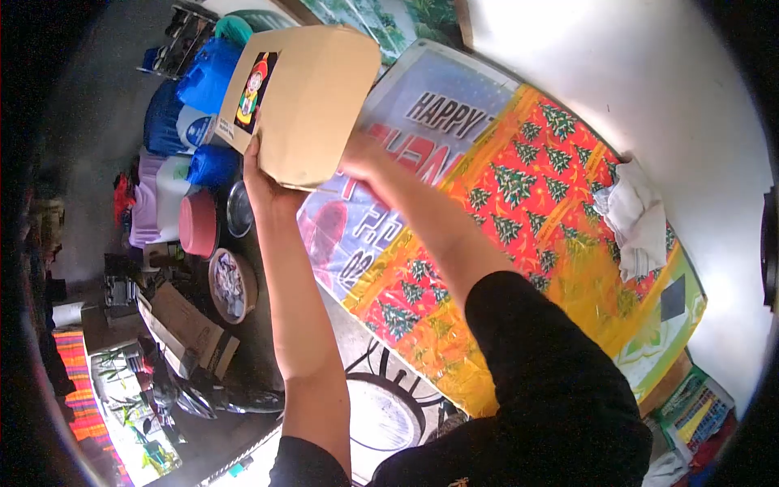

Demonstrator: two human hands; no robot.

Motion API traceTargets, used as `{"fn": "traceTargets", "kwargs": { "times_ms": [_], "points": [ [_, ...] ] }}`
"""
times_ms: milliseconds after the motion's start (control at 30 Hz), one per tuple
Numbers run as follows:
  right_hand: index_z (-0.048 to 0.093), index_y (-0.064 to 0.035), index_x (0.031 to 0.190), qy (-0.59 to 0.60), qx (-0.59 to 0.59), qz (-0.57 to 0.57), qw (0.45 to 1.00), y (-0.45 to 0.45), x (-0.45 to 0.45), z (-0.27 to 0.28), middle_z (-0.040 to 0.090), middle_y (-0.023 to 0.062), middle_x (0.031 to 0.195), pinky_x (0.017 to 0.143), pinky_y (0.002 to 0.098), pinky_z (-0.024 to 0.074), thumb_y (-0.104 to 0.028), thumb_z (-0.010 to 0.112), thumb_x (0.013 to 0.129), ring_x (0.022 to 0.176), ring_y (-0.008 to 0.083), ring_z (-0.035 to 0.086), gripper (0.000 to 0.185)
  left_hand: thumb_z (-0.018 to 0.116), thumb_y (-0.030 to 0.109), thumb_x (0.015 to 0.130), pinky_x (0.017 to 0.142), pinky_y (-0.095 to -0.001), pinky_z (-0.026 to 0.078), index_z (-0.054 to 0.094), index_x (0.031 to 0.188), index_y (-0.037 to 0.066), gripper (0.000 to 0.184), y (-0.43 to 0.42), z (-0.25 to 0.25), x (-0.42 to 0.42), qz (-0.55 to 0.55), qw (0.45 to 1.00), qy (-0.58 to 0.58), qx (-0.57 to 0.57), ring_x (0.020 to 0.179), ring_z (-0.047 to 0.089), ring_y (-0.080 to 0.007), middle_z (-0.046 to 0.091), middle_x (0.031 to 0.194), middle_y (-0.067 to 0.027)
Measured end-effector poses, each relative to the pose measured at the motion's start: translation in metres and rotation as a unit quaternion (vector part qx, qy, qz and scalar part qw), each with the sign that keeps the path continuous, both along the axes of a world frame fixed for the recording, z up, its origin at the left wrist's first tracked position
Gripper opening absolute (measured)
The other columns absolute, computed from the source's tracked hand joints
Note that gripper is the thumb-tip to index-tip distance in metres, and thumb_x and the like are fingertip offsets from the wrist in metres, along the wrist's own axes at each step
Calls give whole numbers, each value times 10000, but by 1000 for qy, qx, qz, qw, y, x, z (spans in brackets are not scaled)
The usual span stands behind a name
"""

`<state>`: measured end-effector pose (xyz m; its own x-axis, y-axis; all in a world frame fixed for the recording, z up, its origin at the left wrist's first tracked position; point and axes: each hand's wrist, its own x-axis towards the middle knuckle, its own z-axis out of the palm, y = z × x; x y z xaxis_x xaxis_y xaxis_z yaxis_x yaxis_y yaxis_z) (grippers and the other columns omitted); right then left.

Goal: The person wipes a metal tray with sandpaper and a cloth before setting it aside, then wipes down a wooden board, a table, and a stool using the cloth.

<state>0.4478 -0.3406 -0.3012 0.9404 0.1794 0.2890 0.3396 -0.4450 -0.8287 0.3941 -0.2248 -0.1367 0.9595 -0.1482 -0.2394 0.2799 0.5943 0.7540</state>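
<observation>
A brown cardboard box (316, 97) with a cartoon figure sticker (256, 91) on its face is held up in the air, tilted. My left hand (266, 183) grips its lower left corner, thumb on the face and the other fingers underneath. At the lower right edge of the box, my right hand (359, 165) is closed against it, its fingertips partly hidden. Below and to the right lies a table (560, 203) covered with a red Christmas-tree sheet, a yellow plastic band and a printed "HAPPY" banner (446, 114).
A crumpled white cloth (633, 215) lies on the table's far right edge. To the left stand a pink tub (198, 223), a round basin with things in it (231, 284), blue bags (209, 77) and an opened carton (185, 325). A round white stool (381, 422) is below me.
</observation>
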Motion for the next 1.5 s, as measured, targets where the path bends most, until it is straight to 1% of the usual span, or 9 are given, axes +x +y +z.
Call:
{"fn": "traceTargets", "kwargs": {
  "times_ms": [33, 67, 133, 333, 600, 833, 1000, 1233, 1500],
  "points": [
    [513, -196, 1335, 78, 136, 20, 988, 29, -27, 16, 493, 184, 1359, 1007, 468, 425, -425, 594, 869, 1221, 365, 505, 525, 473, 436, 910, 930, -546, 479, 490, 1361, 147, 536, 4, -1, 3, 12, 1000, 0, 10, 1183, 563, -325, 553, 1337, -110],
    [515, -98, 1307, 90, 32, 57, 994, 69, -37, -6, 530, 205, 1314, 972, 461, 448, -453, 589, 869, 1166, 372, 547, 568, 478, 461, 907, 900, -562, 484, 498, 1353, 156, 541, 6, 0, 4, 22, 1000, -1, 21, 1172, 568, -326, 560, 1328, -103],
    [559, -160, 1273, 117, 56, 138, 982, 91, -95, 29, 547, 167, 1299, 945, 455, 460, -401, 584, 876, 1180, 366, 541, 464, 511, 464, 890, 899, -580, 471, 514, 1332, 149, 543, 5, 12, -5, 23, 999, 1, 31, 1149, 573, -334, 567, 1315, -109],
    [669, -212, 1076, -282, -35, 201, 937, 151, -206, -36, 574, 68, 1092, 981, 418, 418, -172, 583, 811, 1081, 282, 535, 282, 552, 445, 851, 976, -610, 414, 490, 1372, 168, 593, 4, 51, -44, 23, 995, 64, 75, 1225, 534, -336, 543, 1363, -98],
    [667, -205, 1134, -154, -158, 300, 928, 73, -353, -24, 558, 124, 1248, 1100, 448, 321, -159, 509, 858, 1228, 314, 497, 321, 543, 469, 865, 961, -602, 432, 466, 1381, 159, 607, 13, 47, -77, -37, 998, 53, -2, 1220, 526, -355, 523, 1362, -123],
    [597, -222, 1216, -41, -107, 310, 944, 39, -468, -6, 556, 130, 1121, 900, 430, 475, -157, 590, 856, 1042, 307, 576, 365, 600, 502, 817, 936, -595, 444, 485, 1369, 162, 658, -21, 15, -98, -52, 990, 117, 52, 1196, 547, -352, 531, 1364, -109],
    [568, -101, 1211, 143, 156, 114, 971, -5, -484, 39, 568, 166, 1143, 920, 445, 456, -162, 586, 913, 1040, 347, 565, 305, 625, 498, 810, 961, -587, 412, 506, 1351, 170, 644, -40, -30, -87, -96, 979, 178, 38, 1227, 524, -327, 539, 1358, -88],
    [608, -142, 1211, -1, -60, -265, 963, -171, -409, 27, 559, 173, 1176, 983, 441, 425, -114, 603, 884, 1121, 368, 523, 329, 734, 416, 741, 939, -560, 407, 581, 1260, 172, 593, -92, -47, -107, -99, 962, 242, 74, 1165, 554, -264, 609, 1255, -23],
    [677, -216, 1136, -38, -109, -63, 991, -8, -489, 2, 546, 122, 1239, 969, 450, 434, -154, 576, 809, 1135, 330, 506, 348, 770, 491, 722, 988, -539, 407, 516, 1326, 142, 743, -162, -84, -148, -142, 957, 225, 112, 1142, 553, -289, 573, 1292, -72]
  ]
}}
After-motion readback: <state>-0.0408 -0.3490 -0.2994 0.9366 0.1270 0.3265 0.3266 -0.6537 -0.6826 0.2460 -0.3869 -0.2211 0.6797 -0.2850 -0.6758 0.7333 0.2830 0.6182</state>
